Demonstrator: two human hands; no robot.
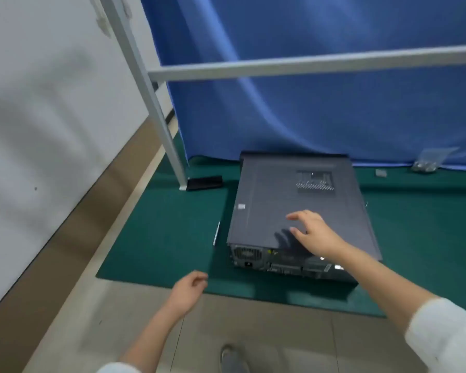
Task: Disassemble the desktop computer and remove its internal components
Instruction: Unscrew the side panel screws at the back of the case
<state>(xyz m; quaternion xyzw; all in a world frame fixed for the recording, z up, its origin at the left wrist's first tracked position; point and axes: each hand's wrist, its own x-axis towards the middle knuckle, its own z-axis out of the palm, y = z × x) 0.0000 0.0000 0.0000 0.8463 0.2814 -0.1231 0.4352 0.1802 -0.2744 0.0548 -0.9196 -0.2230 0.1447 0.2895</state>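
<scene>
I judge I'm at the very start: the computer (pixel 293 208) lies closed on its side mid-mat (pixel 156 238), rear ports toward the near edge. Next the side panel must come off. My right hand (pixel 311 232) reaches over the panel, fingers spread, holding nothing. My left hand (pixel 187 290) hovers loosely curled, empty, at the mat's near edge.
</scene>
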